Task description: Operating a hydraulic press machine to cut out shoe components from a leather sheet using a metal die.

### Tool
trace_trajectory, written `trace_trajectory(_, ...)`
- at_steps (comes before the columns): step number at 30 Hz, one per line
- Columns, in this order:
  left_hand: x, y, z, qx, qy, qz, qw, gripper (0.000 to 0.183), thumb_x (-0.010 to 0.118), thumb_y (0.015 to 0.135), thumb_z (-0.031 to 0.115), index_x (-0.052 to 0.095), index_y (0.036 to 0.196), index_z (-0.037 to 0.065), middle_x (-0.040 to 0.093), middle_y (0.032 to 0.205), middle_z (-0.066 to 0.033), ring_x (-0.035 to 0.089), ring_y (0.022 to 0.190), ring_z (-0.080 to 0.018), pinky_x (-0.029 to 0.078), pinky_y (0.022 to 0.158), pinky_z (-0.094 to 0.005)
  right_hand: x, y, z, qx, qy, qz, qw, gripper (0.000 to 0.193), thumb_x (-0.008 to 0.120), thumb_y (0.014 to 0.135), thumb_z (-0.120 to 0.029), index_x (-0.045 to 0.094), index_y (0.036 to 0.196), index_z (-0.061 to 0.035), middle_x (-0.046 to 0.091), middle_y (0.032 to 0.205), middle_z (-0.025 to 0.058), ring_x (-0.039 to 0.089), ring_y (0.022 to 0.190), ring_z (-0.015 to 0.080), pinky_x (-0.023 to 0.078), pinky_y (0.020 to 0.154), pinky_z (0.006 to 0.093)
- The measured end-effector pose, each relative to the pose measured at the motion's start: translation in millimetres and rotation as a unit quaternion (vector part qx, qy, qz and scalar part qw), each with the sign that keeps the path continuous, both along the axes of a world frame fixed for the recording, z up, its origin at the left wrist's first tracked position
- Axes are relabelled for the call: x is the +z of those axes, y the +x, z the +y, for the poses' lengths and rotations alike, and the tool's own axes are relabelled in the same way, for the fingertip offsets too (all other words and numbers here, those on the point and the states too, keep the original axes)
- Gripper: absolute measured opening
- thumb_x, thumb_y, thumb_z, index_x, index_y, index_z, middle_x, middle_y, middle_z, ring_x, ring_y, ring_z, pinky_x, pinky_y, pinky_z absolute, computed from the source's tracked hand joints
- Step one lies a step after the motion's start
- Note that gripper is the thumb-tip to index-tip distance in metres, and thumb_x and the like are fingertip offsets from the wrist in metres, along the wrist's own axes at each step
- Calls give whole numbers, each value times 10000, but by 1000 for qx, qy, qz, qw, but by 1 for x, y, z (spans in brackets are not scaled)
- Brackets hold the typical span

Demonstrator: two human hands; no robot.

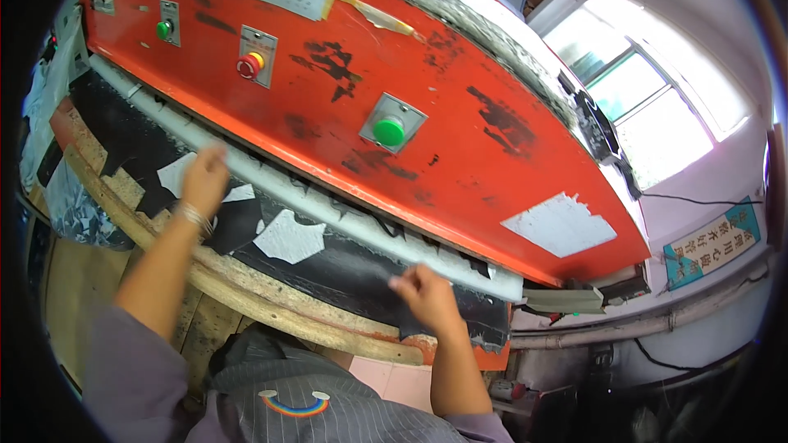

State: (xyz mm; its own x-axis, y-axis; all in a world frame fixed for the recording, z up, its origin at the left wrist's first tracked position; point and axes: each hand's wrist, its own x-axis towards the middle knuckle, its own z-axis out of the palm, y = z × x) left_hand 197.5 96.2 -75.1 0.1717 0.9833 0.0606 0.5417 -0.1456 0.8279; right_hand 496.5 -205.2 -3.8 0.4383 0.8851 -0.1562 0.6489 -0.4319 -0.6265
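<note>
One ragged white piece lies on the black sheet, between the hands and nearer the left one. Another white piece lies toward the worktop's left end, partly hidden by the left hand; a white scrap shows just right of that hand. The left hand's fingers curl inward; I cannot tell how tightly, or whether they grip anything. The right hand is over the sheet toward the worktop's right end, fingers bent, its grip likewise unclear. Wooden boards line the worktop's front edge. A pale bar runs along its back edge, below a red panel with two green buttons and a red knob.
</note>
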Motion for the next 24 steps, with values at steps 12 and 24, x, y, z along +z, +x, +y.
trace_trajectory(12,-4,242,-266,-373,1,301,877,536,736,742,404,610,1091,17,653,943,-160,601,952,-363,412,944,-413,-84,-26,-151,-86,74,-50,992,474,697,755,-520,652,956,-93,581,1016,96,606,893,313,467,818,435)
trace_trajectory(24,-45,207,-295,-530,-40,177,828,348,656,802,406,635,970,103,651,942,-118,588,976,-298,411,859,-426,-82,-15,-183,76,-27,78,994,515,679,796,-485,641,1065,-47,574,966,137,601,858,320,491,760,417)
